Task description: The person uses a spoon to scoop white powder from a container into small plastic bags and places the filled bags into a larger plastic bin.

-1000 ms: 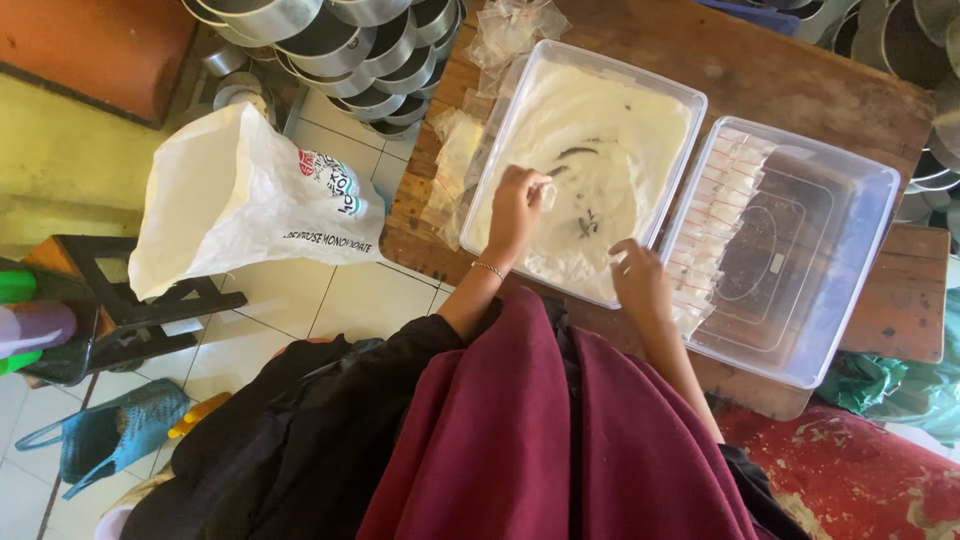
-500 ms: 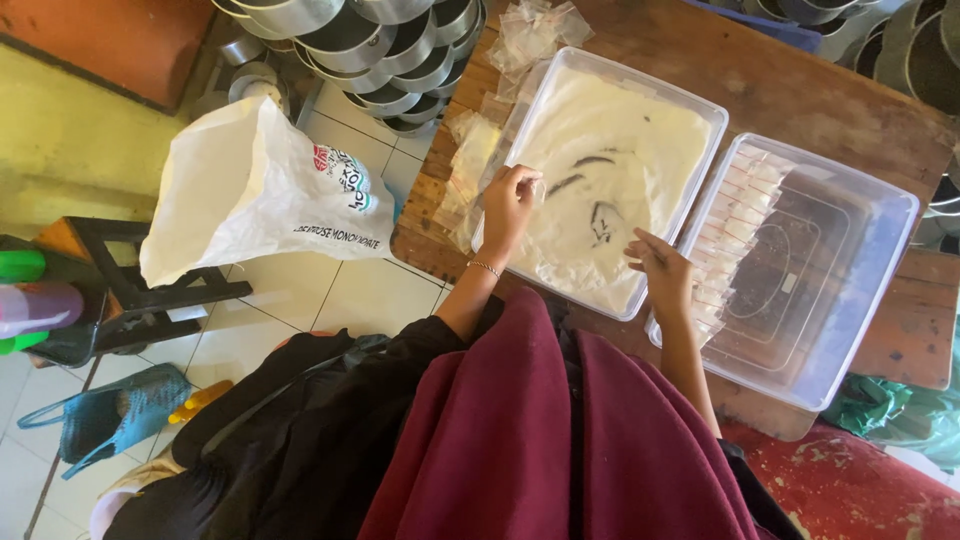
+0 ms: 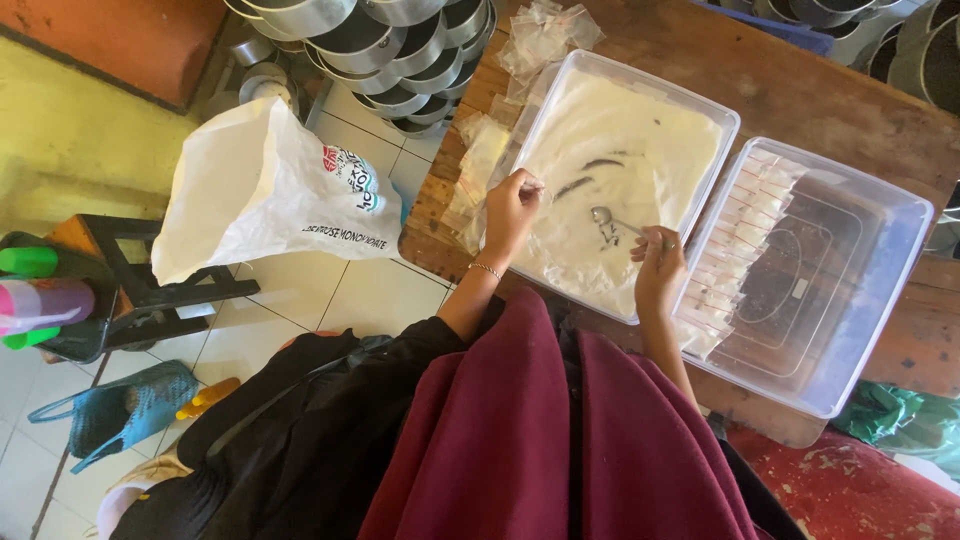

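Spooning white powder over the tub

The spoon (image 3: pixel 603 217) is hovering low over the powder tub (image 3: pixel 640 90) so spills are falling back in; the right hand (image 3: pixel 658 262) is pinching its handle, the left hand (image 3: pixel 512 205) is pinching a small clear bag (image 3: pixel 540 190) just beside it, filled bags (image 3: pixel 740 240) are lining the second tub (image 3: pixel 880 300) on the desk (image 3: pixel 800 90)

Two tubs sit side by side on the wooden table (image 3: pixel 800 80); the powder tub (image 3: pixel 690 110) lies left of the packet tub (image 3: pixel 890 290); stacked metal bowls (image 3: pixel 400 40) stand beyond the table's left edge
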